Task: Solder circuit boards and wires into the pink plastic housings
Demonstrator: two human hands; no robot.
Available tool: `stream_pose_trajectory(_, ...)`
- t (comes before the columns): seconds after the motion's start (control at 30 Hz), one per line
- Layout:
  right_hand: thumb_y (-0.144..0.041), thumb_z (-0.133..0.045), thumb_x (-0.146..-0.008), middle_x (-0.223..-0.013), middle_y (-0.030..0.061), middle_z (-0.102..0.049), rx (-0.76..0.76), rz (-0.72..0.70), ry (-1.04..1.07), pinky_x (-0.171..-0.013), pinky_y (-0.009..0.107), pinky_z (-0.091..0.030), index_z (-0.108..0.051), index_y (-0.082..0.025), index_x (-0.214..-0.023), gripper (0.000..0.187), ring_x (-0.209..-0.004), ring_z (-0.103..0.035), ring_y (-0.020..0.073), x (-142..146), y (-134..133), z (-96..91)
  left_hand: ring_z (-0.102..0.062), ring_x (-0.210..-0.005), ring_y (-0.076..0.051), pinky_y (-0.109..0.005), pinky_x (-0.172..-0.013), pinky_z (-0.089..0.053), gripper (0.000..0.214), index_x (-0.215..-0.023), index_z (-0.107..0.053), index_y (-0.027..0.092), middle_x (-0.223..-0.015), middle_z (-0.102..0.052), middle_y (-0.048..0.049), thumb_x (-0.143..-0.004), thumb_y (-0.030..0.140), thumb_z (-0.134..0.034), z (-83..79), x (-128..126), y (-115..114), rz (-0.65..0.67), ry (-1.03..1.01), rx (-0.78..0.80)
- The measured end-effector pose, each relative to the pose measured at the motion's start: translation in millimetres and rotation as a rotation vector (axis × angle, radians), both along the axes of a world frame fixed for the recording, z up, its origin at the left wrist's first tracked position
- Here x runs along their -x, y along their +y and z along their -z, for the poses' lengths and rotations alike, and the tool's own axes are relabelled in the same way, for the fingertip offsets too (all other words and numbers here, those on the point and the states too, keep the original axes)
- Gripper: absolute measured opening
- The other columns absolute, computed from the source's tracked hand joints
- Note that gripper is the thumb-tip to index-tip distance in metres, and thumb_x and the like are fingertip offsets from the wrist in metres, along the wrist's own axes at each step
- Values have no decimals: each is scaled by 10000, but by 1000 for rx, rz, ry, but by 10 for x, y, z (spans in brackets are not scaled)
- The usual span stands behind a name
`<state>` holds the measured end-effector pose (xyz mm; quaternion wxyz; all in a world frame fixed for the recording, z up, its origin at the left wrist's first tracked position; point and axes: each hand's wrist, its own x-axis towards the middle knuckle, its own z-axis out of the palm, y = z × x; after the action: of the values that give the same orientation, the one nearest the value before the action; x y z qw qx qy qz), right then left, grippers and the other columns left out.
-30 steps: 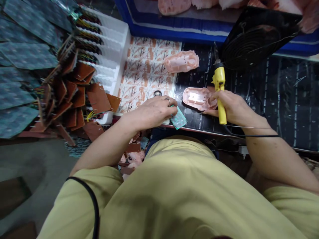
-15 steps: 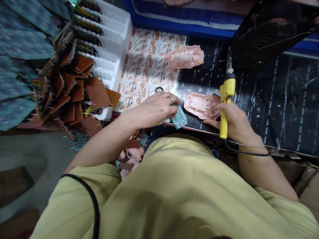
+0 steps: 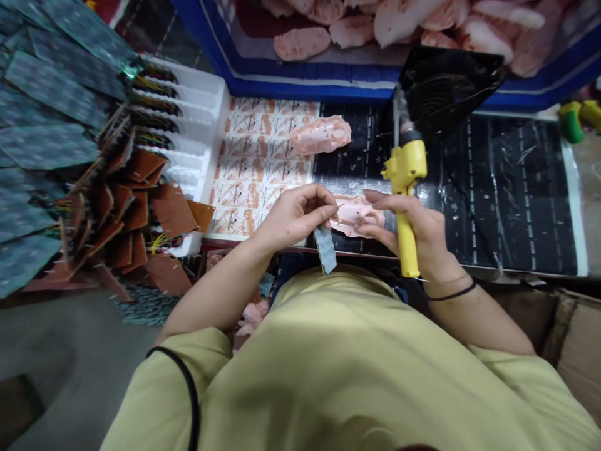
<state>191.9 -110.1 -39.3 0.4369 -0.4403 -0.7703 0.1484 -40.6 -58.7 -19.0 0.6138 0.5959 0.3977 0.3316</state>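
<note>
My left hand (image 3: 300,216) is closed, thumb and forefinger pinched together. A small blue-green circuit board (image 3: 327,252) hangs below its fingers; something thin, perhaps a wire end, shows at the fingertips. My right hand (image 3: 417,228) grips a yellow soldering gun (image 3: 407,169), its tip pointing away from me. That hand's thumb and fingers reach to the right end of a pink plastic shell (image 3: 350,216), which lies hollow side up at the table's near edge. A second pink shell (image 3: 323,136) lies farther back.
A white foam tray (image 3: 200,119) with wired parts stands at left, beside piled circuit boards (image 3: 51,147). Behind the table, a blue crate (image 3: 300,88) holds several pink shells. A black fan (image 3: 446,88) stands before it. Green-and-yellow handles (image 3: 570,122) lie far right.
The view has shifted, showing more of the crate. My left fingers have moved over the pink shell into a pinch, and the circuit board now hangs beneath them. My right hand keeps the soldering gun.
</note>
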Motion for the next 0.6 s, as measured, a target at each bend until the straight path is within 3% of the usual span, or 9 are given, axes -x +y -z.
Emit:
stream_pose_trajectory(0.1,-385,-759,-923,-1047,9,-789,67,48,129,-793,299,-638,-618,-282,-1067,227,-924,-778,188,136,-2,-77,-613,-599,-115,-225,-600,-498,209,-820,-636,178,-709,-665,3,-831,352,-750,1,-106,-11,57,45,-83)
stream_pose_trajectory(0.23,-338,-718,-945,-903,-30,-747,35,133,195,-779,291,-624,-594,-281,-978,140,-835,-761,164,211,9,-52,-683,-744,-147,-253,-735,-537,132,-888,-688,175,-870,-744,-31,-855,302,-704,28,-157,-54,85,120,-202)
stream_pose_trajectory(0.37,-268,-758,-909,-891,-49,-731,-38,134,195,-740,263,-607,-606,-283,-991,174,-765,-744,143,196,8,-38,-723,-817,-164,-255,-789,-541,76,-884,-720,166,-892,-773,-42,-840,224,-699,21,-167,-82,69,175,-331)
stream_pose_trajectory(0.6,-170,-826,-839,-868,-59,-743,-197,112,213,-683,196,-597,-645,-259,-998,257,-719,-731,106,186,58,29,-674,-669,-140,-246,-678,-554,207,-786,-717,138,-789,-749,-44,-782,337,-778,75,-179,-83,-30,10,-106)
